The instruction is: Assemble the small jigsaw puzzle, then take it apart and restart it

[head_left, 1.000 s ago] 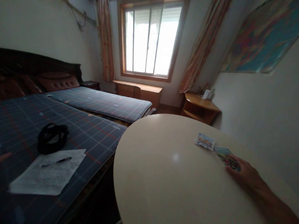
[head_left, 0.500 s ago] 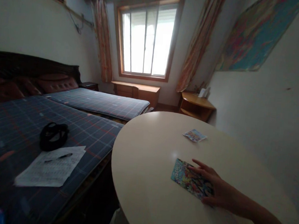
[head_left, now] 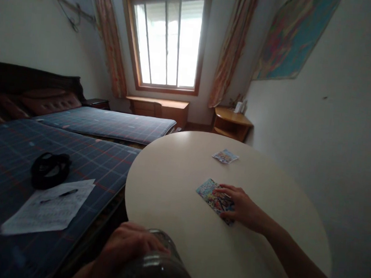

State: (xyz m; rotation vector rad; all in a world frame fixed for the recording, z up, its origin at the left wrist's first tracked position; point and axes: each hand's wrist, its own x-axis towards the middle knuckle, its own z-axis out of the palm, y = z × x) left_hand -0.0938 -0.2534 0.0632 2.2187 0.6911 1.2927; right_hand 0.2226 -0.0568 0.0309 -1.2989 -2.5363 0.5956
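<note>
My right hand [head_left: 236,205] rests over a colourful printed card or flat packet [head_left: 207,190] on the round table. Its thumb is at the near edge and its fingers lie across the top, covering the right part. A smaller printed card or packet [head_left: 225,156] lies farther back, apart from the hand. Low in the view, close to the camera, my left hand [head_left: 130,243] is closed around a dark, shiny, rounded thing [head_left: 157,270], partly see-through like a glass jar. The bottom edge of the picture cuts it off, and its kind is unclear.
The cream round table [head_left: 167,176] stands beside a bed with a plaid mattress [head_left: 95,154]. On the mattress lie papers [head_left: 51,210], a pen [head_left: 68,192] and a coiled black strap [head_left: 50,170]. A wooden corner stand [head_left: 234,117] is behind the table, by the wall.
My left hand has come into view at the bottom with the dark rounded thing. The view has shifted, so the room sits farther left. My right hand stays on the colourful packet.
</note>
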